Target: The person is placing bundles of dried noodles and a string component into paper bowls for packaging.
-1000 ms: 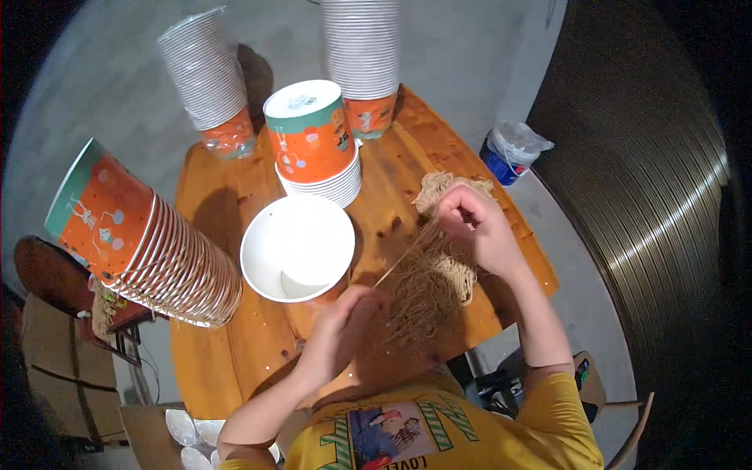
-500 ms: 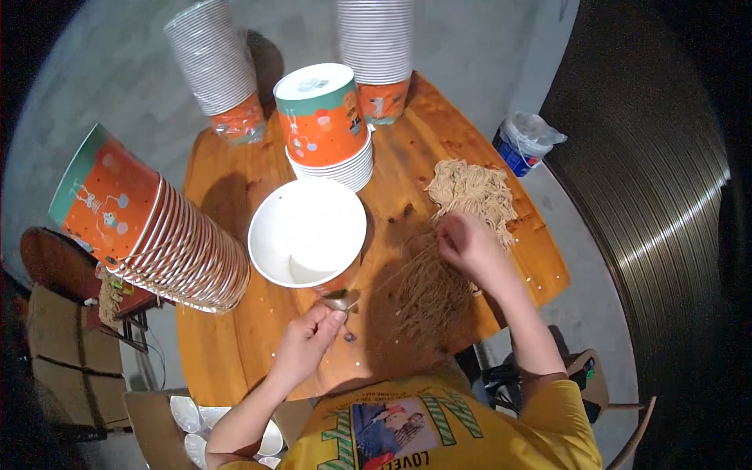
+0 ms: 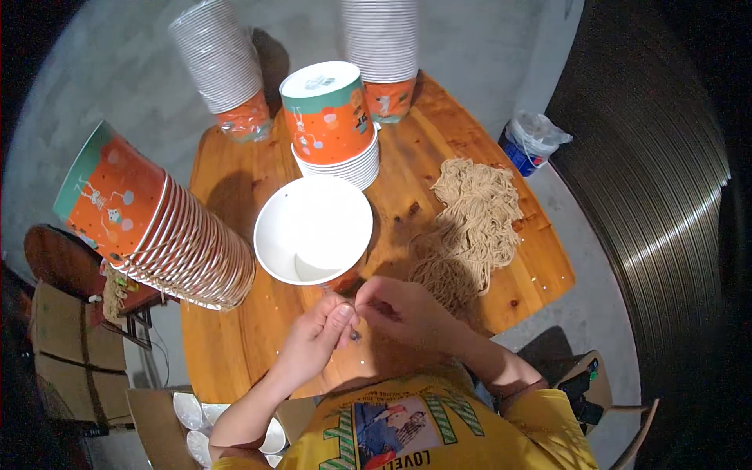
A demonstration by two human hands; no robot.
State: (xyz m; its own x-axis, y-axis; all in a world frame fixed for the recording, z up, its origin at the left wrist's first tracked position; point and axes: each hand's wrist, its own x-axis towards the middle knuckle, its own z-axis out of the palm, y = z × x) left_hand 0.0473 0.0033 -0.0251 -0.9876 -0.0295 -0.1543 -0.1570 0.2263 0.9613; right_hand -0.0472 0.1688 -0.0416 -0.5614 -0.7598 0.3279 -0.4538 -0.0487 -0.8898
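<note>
My left hand (image 3: 317,333) is closed in a pinch just below the rim of an open white-lined paper bucket (image 3: 294,227). A small shiny metal piece, seen earlier in those fingers, is now mostly hidden. My right hand (image 3: 407,313) meets the left fingertips, its fingers pinched together; what they hold is too small to make out. A small dark thing (image 3: 355,335) shows just under the left fingers. To the right of the bucket, a heap of tan cords (image 3: 478,215) spreads over the wooden table (image 3: 258,345), its near end in my shadow.
A leaning stack of orange-and-green buckets (image 3: 117,196) with cord handles stands at the left. Behind are an upturned bucket stack (image 3: 329,117) and two plastic-wrapped stacks (image 3: 219,63). A blue pail (image 3: 523,149) is beyond the table's right edge, and a carton with white containers (image 3: 188,411) sits below left.
My right hand has come from the cord heap down and left to my left fingertips. My left hand has stayed near its place, and its shiny piece has become covered.
</note>
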